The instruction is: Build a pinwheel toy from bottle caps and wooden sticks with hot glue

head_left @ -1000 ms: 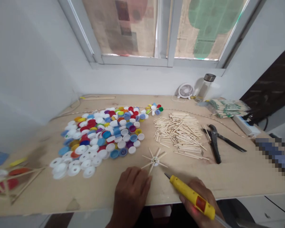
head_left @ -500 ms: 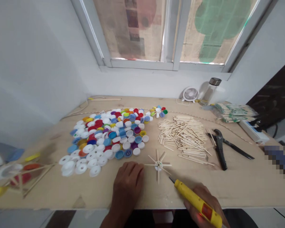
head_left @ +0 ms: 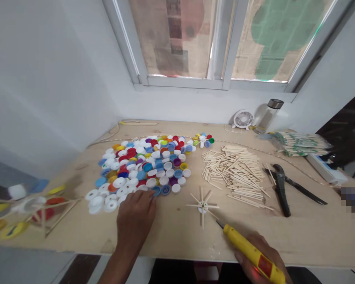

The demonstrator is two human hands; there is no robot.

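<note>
— In the head view, where is the person's left hand [head_left: 135,219]?

— Palm down on the plywood table [head_left: 171,236], with its fingertips [head_left: 148,196] at the near edge of the heap of bottle caps [head_left: 144,170], touching the white and blue ones there. The back of the hand hides whether it pinches a cap, so that cannot be told.

— And the right hand [head_left: 262,260]?

— Low at the table's front edge, wrapped tight around a yellow tool [head_left: 250,249]. The tool's dark tip points up and left, near a white cap with sticks fanned out of it like spokes [head_left: 203,205], but apart from it.

— So that spoked cap lies between the hands?

— Yes, flat on the table, untouched. Behind it lie a pile of short wooden sticks [head_left: 236,175] and, to the right, black pliers [head_left: 281,187].
</note>
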